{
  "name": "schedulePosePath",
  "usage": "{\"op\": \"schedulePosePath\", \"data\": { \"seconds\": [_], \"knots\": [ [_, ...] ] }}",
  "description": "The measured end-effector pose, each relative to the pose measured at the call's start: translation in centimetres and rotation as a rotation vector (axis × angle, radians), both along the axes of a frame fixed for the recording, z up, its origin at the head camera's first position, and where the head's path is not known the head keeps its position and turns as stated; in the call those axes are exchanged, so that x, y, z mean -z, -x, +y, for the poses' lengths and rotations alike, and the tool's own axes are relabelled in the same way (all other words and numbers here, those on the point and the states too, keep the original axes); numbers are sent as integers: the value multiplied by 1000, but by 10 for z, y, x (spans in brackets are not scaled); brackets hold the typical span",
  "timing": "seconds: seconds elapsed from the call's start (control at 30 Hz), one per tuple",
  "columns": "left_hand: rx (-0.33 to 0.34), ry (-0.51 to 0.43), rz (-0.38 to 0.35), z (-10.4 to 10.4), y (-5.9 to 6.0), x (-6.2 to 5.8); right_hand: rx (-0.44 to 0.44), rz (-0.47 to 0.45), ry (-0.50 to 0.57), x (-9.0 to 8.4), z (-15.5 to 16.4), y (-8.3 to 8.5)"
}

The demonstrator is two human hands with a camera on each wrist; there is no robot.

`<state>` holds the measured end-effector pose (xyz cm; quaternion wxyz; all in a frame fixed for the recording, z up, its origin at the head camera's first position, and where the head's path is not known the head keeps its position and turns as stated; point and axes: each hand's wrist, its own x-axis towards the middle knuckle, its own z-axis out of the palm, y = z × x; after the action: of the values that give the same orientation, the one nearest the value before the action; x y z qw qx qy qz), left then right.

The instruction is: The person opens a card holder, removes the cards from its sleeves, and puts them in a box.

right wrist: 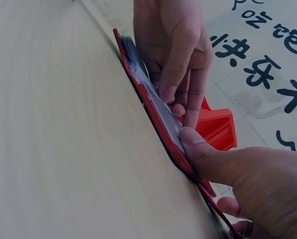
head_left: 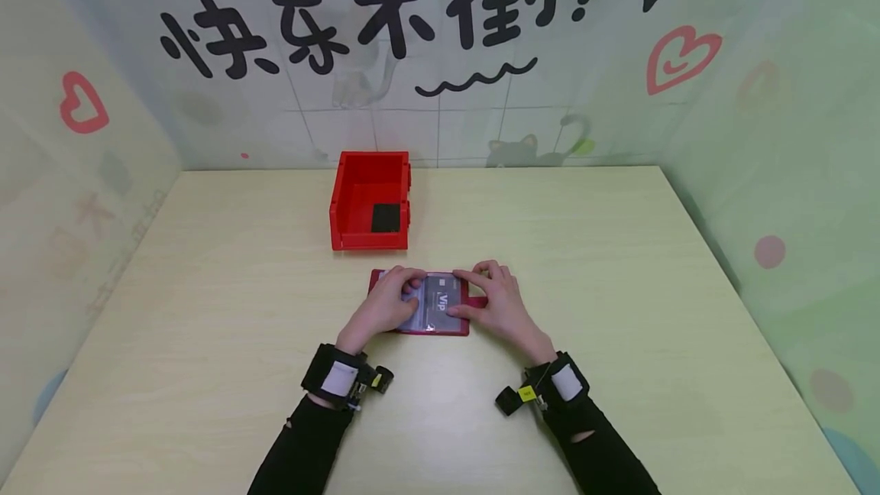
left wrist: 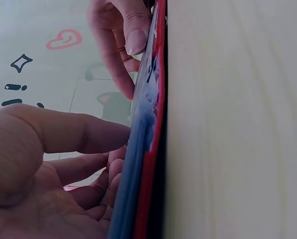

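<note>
A red card holder (head_left: 464,325) with clear plastic sleeves (head_left: 414,321) lies spread on the table. Under the plastic on its right half is a grey card (head_left: 442,302) marked "Vip". My left hand (head_left: 382,306) holds the left half, with the thumb on the sleeves and the fingers bent at the upper edge. At the right end, my right hand (head_left: 504,307) grips the holder, thumb pressed on the card and index finger at the top edge. The red strap (right wrist: 217,212) of the holder runs beneath the right hand. The left wrist view shows the bluish stacked sleeves (left wrist: 129,184) edge-on.
A red open bin (head_left: 351,205) stands behind the holder, with a dark square (head_left: 386,218) inside at its front right. The pale wooden table (head_left: 206,289) is enclosed by printed fabric walls (head_left: 777,174) at the back and sides.
</note>
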<state>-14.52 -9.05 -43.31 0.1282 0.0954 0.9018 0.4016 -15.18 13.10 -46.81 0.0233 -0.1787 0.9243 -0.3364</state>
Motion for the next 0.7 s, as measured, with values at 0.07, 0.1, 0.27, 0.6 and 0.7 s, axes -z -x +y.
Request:
{"op": "schedulePosePath", "data": {
  "seconds": [0.07,0.1,0.27,0.6,0.7],
  "knots": [
    [0,-20,5,-1,0,2,2,0,-3,1,0,0],
    [-1,-31,4,-2,0,2,3,-1,-4,1,0,0],
    [-17,-79,-9,-2,0,3,-1,-1,-7,2,0,0],
    [-80,-124,-13,3,-2,0,-17,-8,-14,-1,1,1],
    [-106,-114,-10,3,-2,0,-22,-14,-16,-2,1,1]
  ]
}}
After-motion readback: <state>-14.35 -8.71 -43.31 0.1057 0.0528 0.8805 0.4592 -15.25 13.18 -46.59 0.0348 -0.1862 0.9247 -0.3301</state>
